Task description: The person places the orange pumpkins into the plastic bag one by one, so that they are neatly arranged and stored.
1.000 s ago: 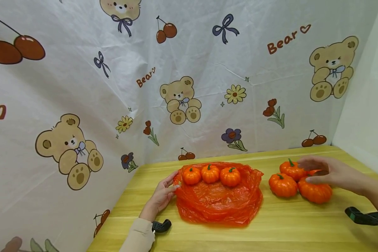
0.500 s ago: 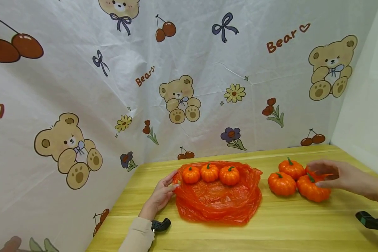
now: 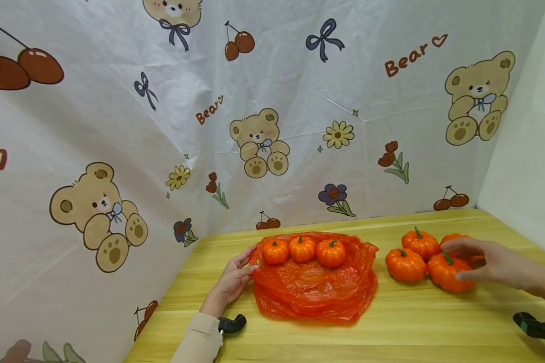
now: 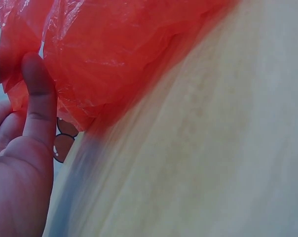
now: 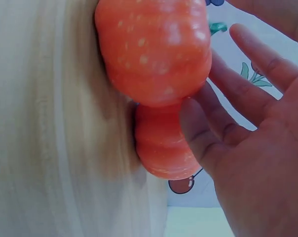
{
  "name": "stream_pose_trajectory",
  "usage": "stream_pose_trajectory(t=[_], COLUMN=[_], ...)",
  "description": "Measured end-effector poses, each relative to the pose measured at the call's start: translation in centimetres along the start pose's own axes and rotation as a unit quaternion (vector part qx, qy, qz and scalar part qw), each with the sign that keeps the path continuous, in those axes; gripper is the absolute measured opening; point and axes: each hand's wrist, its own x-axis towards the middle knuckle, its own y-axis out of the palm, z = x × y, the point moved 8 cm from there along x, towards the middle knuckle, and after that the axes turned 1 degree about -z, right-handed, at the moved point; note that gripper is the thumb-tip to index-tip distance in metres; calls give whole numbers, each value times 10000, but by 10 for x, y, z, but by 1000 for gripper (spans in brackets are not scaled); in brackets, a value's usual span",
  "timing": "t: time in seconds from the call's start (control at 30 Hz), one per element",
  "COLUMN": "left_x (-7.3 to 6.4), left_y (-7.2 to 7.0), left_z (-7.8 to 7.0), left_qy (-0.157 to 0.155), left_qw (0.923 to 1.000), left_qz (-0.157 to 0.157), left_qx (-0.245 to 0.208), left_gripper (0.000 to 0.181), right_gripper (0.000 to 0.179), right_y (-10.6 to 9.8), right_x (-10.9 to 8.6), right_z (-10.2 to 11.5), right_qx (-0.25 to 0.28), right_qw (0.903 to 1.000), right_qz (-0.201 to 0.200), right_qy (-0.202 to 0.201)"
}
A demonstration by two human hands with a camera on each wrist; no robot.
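Three orange pumpkins [image 3: 303,249] sit in a red plastic bag [image 3: 313,297]

We see the bag spread out near the middle of the wooden counter [image 3: 390,327], with the three lined up along its far side, green stems showing. At the bag's left edge, the left hand [image 3: 232,280] pinches the thin plastic between thumb and fingers. To the right, apart from the bag, we count four more pumpkins [image 3: 406,265] grouped closely, one partly hidden behind the right hand [image 3: 490,262]. That hand's fingers are spread and gently bent around nothing in its grasp; we cannot tell whether they touch a pumpkin. A black device [image 3: 232,324] shows at the left wrist. Behind, we see a pale cloth [image 3: 290,75] printed with bears, cherries, bows and flowers.
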Motion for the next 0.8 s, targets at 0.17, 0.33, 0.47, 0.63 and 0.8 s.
stream_pose_trajectory(t=[0.17, 0.33, 0.47, 0.63, 0.8], left_x=[-1, -1, -1, 0, 1], left_y=[1, 1, 2, 1, -1], left_z=[-1, -1, -1, 0, 0], left_qy=[-20, -15, 6, 54, 41], left_qw=[10000, 10000, 9999, 9998, 9999], left_qz=[57, 78, 166, 173, 95], left_qx=[-65, -46, 23, 30, -39], left_gripper=[73, 74, 74, 74, 73], right_gripper=[61, 63, 64, 67, 73], right_y=[8, 11, 15, 18, 19], right_x=[-3, -5, -9, -12, -12], right_z=[-4, -7, -10, -13, -18], right_qx=[-9, -54, 81, 263, 229], right_qw=[9991, 9989, 9986, 9977, 9964], right_qz=[386, 418, 502, 626, 795], right_qy=[193, 182, 145, 71, 153])
